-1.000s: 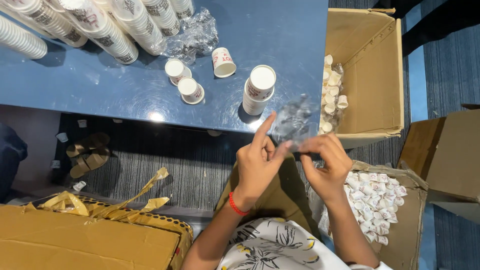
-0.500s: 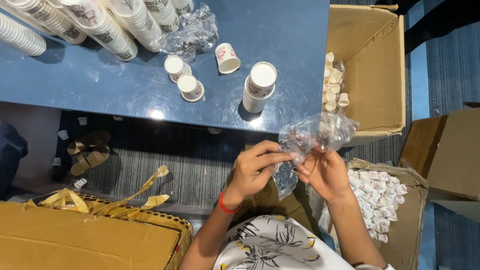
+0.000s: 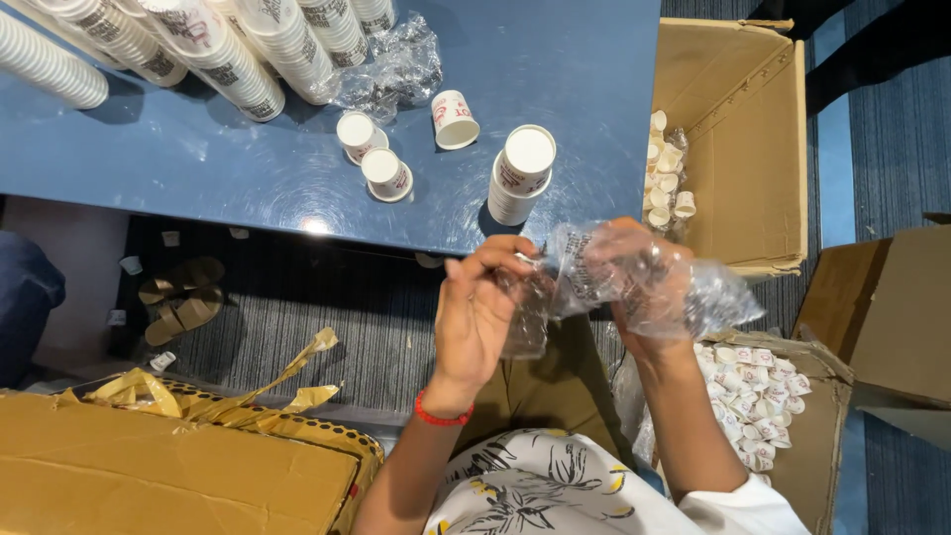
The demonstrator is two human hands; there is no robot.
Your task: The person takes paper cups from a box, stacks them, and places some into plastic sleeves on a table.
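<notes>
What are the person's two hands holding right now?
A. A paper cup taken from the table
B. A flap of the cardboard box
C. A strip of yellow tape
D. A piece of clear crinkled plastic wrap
D: both the left hand and the right hand grip the clear plastic wrap, which drapes over the right hand; the paper cups stand untouched on the blue table.

Lighting is even and fairly bright, from overhead. A small glare spot sits on the glossy blue table (image 3: pixel 297 168) near its front edge, with soft sheen around it. The cup stack (image 3: pixel 520 173) casts a short, soft shadow. The clear plastic bag (image 3: pixel 634 282) shows scattered highlights. Focus is sharp centrally; edges bend slightly from wide-angle distortion. No motion blur noted.
</notes>
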